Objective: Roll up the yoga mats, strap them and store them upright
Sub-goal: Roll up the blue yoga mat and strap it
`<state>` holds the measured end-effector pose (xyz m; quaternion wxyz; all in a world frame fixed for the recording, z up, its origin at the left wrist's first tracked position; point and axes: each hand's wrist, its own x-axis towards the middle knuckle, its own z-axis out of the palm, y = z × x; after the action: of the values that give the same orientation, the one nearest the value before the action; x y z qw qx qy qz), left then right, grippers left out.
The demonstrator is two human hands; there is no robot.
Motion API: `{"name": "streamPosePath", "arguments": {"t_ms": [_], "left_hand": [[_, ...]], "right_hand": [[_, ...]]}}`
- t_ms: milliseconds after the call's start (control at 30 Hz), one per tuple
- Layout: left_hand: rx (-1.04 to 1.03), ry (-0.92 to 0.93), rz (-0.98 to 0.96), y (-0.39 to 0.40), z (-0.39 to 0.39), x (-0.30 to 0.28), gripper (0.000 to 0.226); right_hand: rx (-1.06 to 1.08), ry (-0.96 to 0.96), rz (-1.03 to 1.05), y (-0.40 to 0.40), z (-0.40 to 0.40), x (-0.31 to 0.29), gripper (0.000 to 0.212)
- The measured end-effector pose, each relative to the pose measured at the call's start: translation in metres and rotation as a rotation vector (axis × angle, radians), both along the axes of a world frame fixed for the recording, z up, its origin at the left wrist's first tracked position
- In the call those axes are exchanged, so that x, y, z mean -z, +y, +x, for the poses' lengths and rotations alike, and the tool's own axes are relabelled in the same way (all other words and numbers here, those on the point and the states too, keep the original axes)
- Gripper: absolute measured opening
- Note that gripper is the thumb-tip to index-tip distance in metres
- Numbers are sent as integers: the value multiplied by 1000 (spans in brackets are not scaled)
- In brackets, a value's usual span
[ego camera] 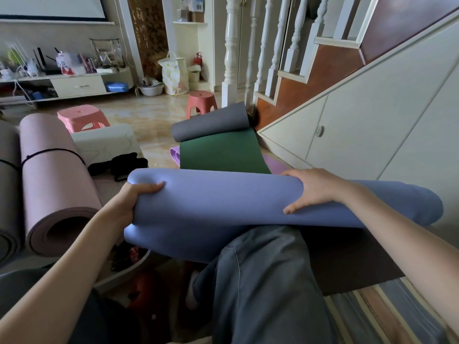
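- Head view: a blue mat (223,202) is rolled up into a long tube. It lies across the person's lap, above a knee (260,256) in grey trousers.
- The long way of the tube runs from left to right. The right end sits a bit lower in the picture and points toward the white stair wall (372,115). The left end points toward the pink rolls.
- The left hand (135,198) grips the left end of the blue mat. The thumb is on top and the fingers curl under, squeezing the end so it dents in.
- The right hand (311,189) rests on top of the roll, right of the middle. The fingers are bent over the curve and hold it.
- Past the blue mat, a green mat (221,152) lies flat on the floor, pointing away from the person. Its far end curls up and shows a grey back.
- On the left a pink mat (54,180) lies rolled up, with a dark cord (49,153) around it. Its open end faces the camera.
- Two red stools (82,117) stand on the floor farther back.
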<state>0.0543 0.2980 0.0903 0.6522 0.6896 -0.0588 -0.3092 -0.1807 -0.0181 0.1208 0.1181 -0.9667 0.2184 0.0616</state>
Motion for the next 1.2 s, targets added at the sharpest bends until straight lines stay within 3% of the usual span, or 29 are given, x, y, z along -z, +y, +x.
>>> {"name": "streamPosePath", "arguments": {"t_ms": [233, 367, 500, 600, 700, 733, 800, 900, 1067, 1200], "left_hand": [[52, -71, 76, -4, 31, -34, 10], [135, -39, 240, 4, 49, -61, 25], [143, -51, 312, 6, 49, -55, 26], [-57, -297, 347, -2, 49, -46, 38], [-278, -803, 706, -22, 32, -45, 61], [-244, -988, 758, -34, 17, -45, 62], [48, -1259, 742, -63, -20, -40, 63], [575, -1473, 739, -102, -76, -24, 99], [919, -1585, 959, -123, -80, -21, 141], [910, -1617, 953, -125, -76, -17, 129]], "right_hand": [[2, -35, 63, 5, 10, -17, 78], [9, 30, 171, 12, 17, -29, 57], [23, 67, 248, 15, 16, -22, 58], [28, 61, 272, 14, 14, -20, 58], [38, 58, 280, 15, 16, -17, 74], [44, 61, 284, 16, 18, -17, 76], [52, 67, 305, 17, 22, -18, 79], [41, 98, 326, 17, 25, -19, 83], [71, 149, 352, 10, 23, -13, 98], [35, 114, 289, 21, 27, -17, 85]]}}
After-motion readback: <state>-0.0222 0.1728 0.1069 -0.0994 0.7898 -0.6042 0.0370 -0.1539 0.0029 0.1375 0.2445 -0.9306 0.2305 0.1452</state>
